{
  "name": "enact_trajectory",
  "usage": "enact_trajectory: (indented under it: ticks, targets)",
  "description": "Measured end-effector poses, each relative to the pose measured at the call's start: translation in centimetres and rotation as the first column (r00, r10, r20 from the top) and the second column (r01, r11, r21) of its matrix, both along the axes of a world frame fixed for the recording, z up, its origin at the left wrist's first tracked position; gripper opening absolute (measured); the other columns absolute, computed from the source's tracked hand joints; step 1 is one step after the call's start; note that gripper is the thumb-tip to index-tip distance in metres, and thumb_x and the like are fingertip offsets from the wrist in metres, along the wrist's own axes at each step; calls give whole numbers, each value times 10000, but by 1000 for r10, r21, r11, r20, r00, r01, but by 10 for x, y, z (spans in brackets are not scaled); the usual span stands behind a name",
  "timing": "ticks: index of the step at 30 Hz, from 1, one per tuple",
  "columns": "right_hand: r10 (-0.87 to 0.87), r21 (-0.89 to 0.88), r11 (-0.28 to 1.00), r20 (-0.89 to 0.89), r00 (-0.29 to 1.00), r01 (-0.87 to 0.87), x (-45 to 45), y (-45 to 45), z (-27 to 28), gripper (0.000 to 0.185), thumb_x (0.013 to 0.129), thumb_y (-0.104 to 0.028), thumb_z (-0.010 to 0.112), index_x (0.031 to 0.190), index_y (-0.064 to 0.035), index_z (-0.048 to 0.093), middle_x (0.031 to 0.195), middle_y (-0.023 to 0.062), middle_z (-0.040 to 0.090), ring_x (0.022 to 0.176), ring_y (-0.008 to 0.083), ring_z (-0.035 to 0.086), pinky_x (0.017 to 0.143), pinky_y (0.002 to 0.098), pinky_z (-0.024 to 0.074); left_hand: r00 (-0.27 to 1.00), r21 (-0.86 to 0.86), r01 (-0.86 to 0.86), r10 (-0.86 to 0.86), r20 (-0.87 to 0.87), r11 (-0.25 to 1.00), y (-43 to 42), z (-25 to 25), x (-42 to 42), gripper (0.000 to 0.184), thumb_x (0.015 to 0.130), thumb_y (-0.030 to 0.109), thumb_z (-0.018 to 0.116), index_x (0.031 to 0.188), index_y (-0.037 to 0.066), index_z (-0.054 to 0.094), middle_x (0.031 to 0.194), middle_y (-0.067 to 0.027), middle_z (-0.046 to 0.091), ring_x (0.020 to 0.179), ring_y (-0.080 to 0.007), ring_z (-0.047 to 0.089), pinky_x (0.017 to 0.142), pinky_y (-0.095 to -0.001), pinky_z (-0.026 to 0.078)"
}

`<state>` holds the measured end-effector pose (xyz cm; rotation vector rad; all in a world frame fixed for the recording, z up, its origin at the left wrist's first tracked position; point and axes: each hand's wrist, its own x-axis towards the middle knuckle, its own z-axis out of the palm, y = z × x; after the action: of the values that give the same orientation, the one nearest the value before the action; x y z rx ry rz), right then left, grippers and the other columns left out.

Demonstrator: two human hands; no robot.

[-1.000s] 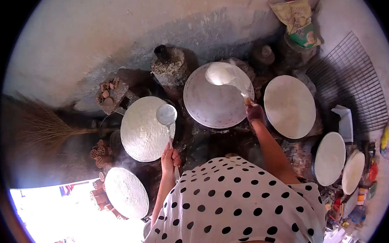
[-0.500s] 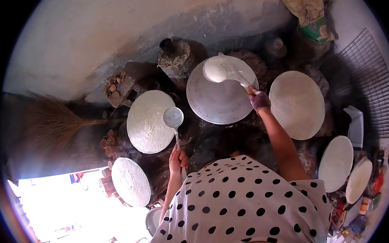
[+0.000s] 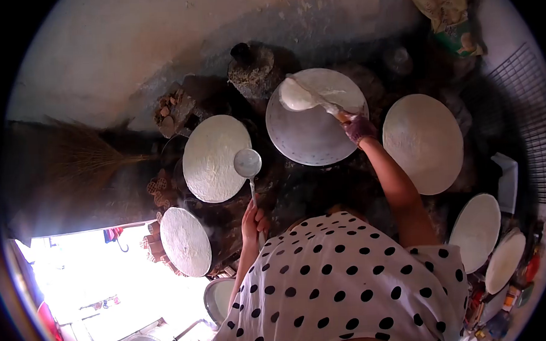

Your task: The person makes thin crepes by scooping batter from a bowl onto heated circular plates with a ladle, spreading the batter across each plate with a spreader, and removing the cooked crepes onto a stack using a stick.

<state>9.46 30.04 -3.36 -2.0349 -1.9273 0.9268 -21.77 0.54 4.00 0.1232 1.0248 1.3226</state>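
Observation:
My left hand (image 3: pixel 252 221) is closed round the handle of a metal ladle (image 3: pixel 248 163). The ladle's bowl is in front of the right edge of a round pan covered in white (image 3: pixel 216 159). A purple glove covers part of my right hand (image 3: pixel 361 129), which grips a long-handled spreader (image 3: pixel 297 96) whose rounded head is thick with white batter. That head is over the upper left of the middle round griddle (image 3: pixel 313 141). A white layer covers the griddle's upper part, while its lower part shows bare grey metal.
A large pale disc (image 3: pixel 423 144) is to the right, with two smaller ones, a near disc (image 3: pixel 475 232) and an outer disc (image 3: pixel 505 261), lower right. Another white disc (image 3: pixel 186 241) is lower left. A broom (image 3: pixel 96 160), a stump-like block (image 3: pixel 253 74) and a wire rack (image 3: pixel 523 117) surround the griddles.
The spreader's head has moved slightly left over the griddle, and the white layer reaches across more of its upper part. The ladle stays in my left hand. The view has shifted a little.

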Motion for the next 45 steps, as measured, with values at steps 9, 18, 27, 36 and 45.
enact_trajectory:
  ticks: [9,18,27,36,45]
  targets:
    - [53,35,999,-568,821,-40,29,48,-94,406,786,-253,636,1175,-137,628,1120,126,641,1008,268,631,850,327,490,998,6,-49,48,32,999,-4,-4,2,353,997,193,351,1341,134,403,614,30,304,378,-66,316,323,-234,333]
    - [286,75,954,-513,809,-290,41,41,-49,492,733,-235,724,1208,-166,612,1112,141,651,990,229,642,874,320,480,993,77,-19,10,115,997,-7,-13,-2,405,995,182,350,1400,154,350,606,34,316,398,-83,326,371,-252,366]
    - [443,40,892,-278,852,-451,30,42,-19,419,788,-201,674,1203,-223,619,1102,124,657,1010,268,630,881,337,481,980,26,-119,113,164,993,-16,-14,8,383,998,192,353,1379,173,379,597,34,298,397,-84,318,350,-249,330]
    - [344,-110,925,-172,923,-365,12,43,5,455,790,-147,621,1240,-210,589,1156,85,638,1054,238,613,922,336,457,977,-40,-167,171,126,985,-37,-18,23,393,994,189,358,1385,158,372,581,30,316,399,-81,339,350,-245,328]
    - [394,108,917,-106,913,-383,1,71,-71,424,818,-172,594,1234,-253,592,1011,166,668,870,290,653,787,348,506,953,-222,-280,299,55,934,-69,-17,34,383,983,186,379,1365,149,386,574,25,322,393,-82,333,362,-239,322]
